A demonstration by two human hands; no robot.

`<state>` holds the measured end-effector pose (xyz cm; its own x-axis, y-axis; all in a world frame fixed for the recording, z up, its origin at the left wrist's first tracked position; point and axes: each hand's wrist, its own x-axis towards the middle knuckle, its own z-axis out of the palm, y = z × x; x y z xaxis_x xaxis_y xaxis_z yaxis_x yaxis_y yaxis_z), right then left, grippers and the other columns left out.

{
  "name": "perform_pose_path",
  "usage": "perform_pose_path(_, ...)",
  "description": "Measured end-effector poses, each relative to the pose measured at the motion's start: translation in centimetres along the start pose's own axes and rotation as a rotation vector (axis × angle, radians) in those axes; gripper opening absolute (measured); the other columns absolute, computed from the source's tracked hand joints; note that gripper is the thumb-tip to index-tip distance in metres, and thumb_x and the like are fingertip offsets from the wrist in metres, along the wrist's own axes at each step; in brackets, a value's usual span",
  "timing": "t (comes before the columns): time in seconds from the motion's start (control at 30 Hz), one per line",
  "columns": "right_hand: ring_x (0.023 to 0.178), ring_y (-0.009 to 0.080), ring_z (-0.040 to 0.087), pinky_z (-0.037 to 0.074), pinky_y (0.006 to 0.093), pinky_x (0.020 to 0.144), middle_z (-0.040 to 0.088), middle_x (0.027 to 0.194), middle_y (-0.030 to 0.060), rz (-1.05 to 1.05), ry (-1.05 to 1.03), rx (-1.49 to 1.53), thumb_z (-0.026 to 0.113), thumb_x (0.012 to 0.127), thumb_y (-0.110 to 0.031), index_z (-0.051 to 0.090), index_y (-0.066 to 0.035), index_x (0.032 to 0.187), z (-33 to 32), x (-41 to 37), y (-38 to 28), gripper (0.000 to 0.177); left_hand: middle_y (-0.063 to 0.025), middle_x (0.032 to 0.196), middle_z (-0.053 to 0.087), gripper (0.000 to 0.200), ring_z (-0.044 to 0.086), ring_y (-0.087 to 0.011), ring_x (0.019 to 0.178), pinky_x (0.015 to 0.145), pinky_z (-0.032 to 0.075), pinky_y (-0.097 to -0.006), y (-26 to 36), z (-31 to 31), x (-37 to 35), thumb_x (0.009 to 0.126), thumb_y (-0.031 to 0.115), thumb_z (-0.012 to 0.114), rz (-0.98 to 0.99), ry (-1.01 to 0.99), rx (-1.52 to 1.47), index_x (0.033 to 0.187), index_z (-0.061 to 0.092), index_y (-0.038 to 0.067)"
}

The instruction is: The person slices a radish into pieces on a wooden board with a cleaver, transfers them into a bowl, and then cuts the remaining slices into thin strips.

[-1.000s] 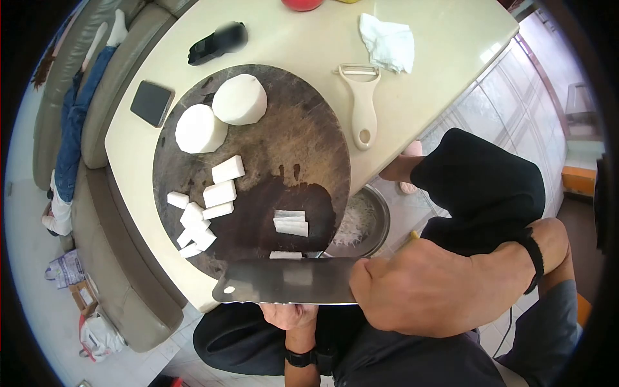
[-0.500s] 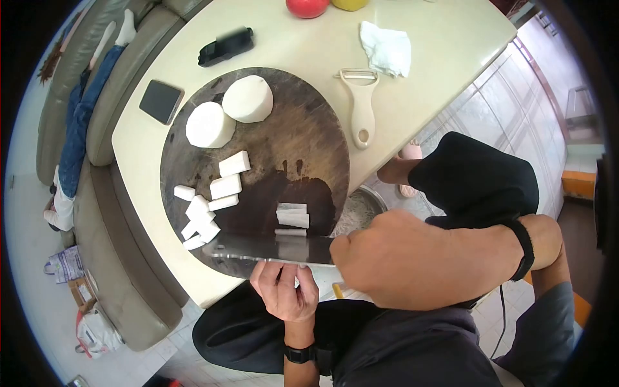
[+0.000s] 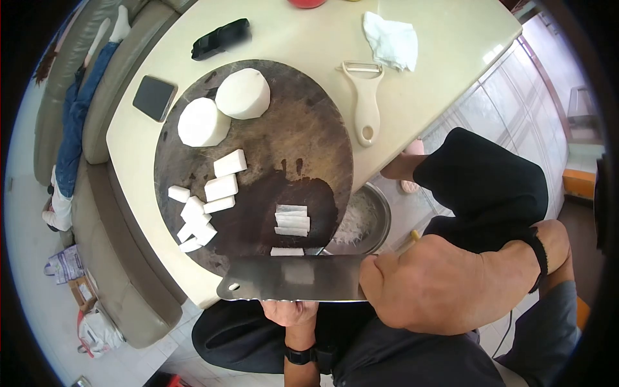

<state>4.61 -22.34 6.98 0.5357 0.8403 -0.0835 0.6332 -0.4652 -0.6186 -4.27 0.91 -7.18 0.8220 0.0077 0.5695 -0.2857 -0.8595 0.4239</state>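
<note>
My right hand [image 3: 432,284] is closed around the handle of a cleaver [image 3: 309,276], whose broad blade points left across the near edge of the round chopping board [image 3: 258,161]. My left hand [image 3: 290,313] is just below the blade, which hides its fingers and anything in them. Beyond the blade lie a few thin strips of white radish [image 3: 292,221] side by side, and a single strip [image 3: 287,251] sits close to the cleaver. Two thick radish rounds [image 3: 242,94] rest at the far left of the board, with several cut chunks [image 3: 221,188] nearer.
A metal bowl [image 3: 380,226] holding white shreds is right of the board, below table level. On the table [image 3: 451,71] are a peeler [image 3: 366,106], a white cloth [image 3: 392,42], a phone [image 3: 155,99] and a black object [image 3: 221,39]. Someone lies on the sofa [image 3: 122,251].
The cleaver and my right hand have moved nearer my body, now covering my left fingers. Another strip shows beyond the blade, and more of the bowl is visible.
</note>
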Motion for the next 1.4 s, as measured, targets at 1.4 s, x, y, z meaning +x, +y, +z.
perform_pose_path(1.4, 0.056, 0.0364, 0.062, 0.047, 0.0438, 0.048, 0.06, 0.065, 0.019, -0.018, 0.101, 0.126, 0.066, 0.067, -0.005, 0.053, 0.006, 0.081, 0.8, 0.3, 2.1, 0.022, -0.0137, 0.1, 0.062, 0.017, 0.058, -0.0337, 0.091, 0.079, 0.049, -0.0427, 1.6, -0.5, 2.9, 0.073, -0.003, 0.073, 0.135, -0.028, 0.066, 0.09, 0.069, -0.001)
